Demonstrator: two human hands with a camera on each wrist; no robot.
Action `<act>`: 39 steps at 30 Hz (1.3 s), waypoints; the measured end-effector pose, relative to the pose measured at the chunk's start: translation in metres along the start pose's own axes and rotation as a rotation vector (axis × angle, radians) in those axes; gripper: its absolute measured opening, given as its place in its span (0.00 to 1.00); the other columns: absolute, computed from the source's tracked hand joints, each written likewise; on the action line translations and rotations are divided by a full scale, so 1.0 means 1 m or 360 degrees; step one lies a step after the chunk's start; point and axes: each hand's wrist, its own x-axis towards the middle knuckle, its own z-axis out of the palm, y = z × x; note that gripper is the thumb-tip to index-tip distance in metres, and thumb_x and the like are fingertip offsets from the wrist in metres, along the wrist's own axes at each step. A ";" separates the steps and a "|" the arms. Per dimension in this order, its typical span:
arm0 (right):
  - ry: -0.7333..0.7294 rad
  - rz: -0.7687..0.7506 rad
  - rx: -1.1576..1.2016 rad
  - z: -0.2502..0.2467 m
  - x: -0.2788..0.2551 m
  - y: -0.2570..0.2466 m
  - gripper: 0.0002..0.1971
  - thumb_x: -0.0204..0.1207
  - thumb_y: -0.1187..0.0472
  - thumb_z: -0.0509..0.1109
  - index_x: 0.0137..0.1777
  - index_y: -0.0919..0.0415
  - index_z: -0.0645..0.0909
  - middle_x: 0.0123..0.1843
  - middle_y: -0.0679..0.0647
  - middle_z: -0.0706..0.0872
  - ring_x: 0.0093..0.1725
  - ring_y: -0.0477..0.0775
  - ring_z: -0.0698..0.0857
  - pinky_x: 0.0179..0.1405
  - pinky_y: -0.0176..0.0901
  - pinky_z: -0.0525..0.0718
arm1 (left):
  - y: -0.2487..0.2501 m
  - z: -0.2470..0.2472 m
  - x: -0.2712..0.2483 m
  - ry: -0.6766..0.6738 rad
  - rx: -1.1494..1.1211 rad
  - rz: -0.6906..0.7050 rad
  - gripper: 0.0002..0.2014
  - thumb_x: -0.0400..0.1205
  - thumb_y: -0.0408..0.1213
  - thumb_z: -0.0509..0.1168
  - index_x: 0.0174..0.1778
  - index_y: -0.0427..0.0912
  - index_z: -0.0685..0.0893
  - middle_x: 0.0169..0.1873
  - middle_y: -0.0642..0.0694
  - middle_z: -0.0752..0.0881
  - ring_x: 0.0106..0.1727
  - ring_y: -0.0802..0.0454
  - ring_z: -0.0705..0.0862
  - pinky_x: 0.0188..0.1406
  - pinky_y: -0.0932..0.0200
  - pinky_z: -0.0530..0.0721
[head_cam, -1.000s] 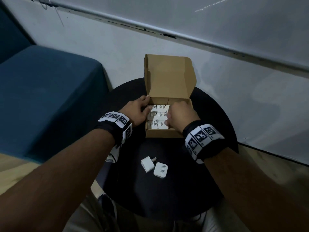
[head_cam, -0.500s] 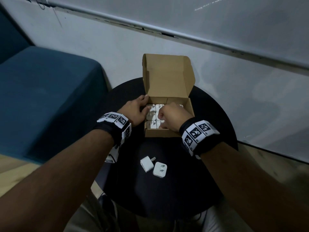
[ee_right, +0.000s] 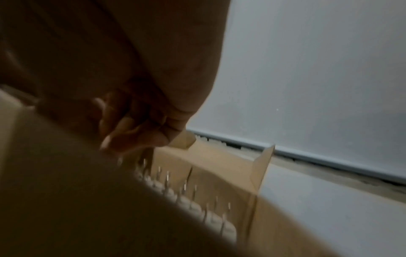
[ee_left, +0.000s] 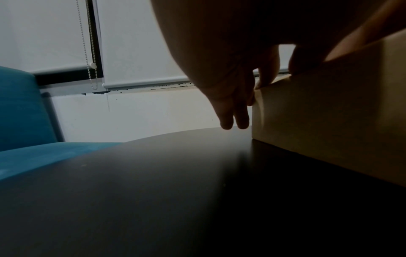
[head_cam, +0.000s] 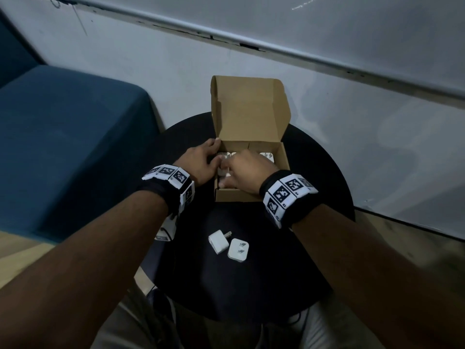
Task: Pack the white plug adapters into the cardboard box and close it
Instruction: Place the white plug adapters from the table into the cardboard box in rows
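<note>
Leftward across the cardboard box [head_cam: 247, 195] the right hand [head_cam: 247, 171] has been shifted, fingers curled among packed adapters [head_cam: 267, 155], grip unclear; left hand [head_cam: 201, 163] steadies the box wall. Two adapters [head_cam: 228, 245] remain on the desk [head_cam: 264, 285]; lid open.

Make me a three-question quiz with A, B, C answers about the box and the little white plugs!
1. Where is the cardboard box?
A on the black table
B on the blue seat
C on the floor

2. How many white plug adapters lie on the table outside the box?
A none
B two
C five

3. Is the box lid:
A shut
B torn off
C standing open

Answers: 1 A, the box stands on the round table. 2 B, one adapter lies beside another adapter. 3 C, the lid stands up behind the box.
</note>
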 end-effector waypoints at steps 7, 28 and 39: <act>-0.0245 -0.0420 0.0020 0.019 -0.071 -0.030 0.23 0.70 0.39 0.72 0.63 0.45 0.79 0.59 0.46 0.83 0.58 0.50 0.80 0.57 0.51 0.79 | -0.002 0.000 0.001 -0.0010 -0.0024 -0.0020 0.25 0.85 0.45 0.54 0.79 0.44 0.64 0.78 0.48 0.68 0.74 0.41 0.73 0.73 0.54 0.68; -0.0028 0.0228 -0.0002 -0.004 -0.031 0.075 0.25 0.67 0.51 0.80 0.65 0.51 0.82 0.62 0.50 0.86 0.56 0.52 0.85 0.53 0.40 0.81 | -0.009 0.002 -0.001 -0.0136 -0.0346 -0.0209 0.27 0.84 0.52 0.54 0.80 0.56 0.57 0.81 0.57 0.60 0.79 0.52 0.66 0.76 0.59 0.59; -0.0148 0.0152 0.0081 -0.006 -0.024 0.077 0.25 0.71 0.49 0.77 0.68 0.54 0.81 0.68 0.49 0.84 0.66 0.50 0.80 0.68 0.43 0.77 | -0.005 0.000 -0.001 -0.0107 -0.0400 -0.0235 0.27 0.84 0.50 0.56 0.80 0.57 0.60 0.80 0.59 0.63 0.77 0.52 0.69 0.75 0.61 0.61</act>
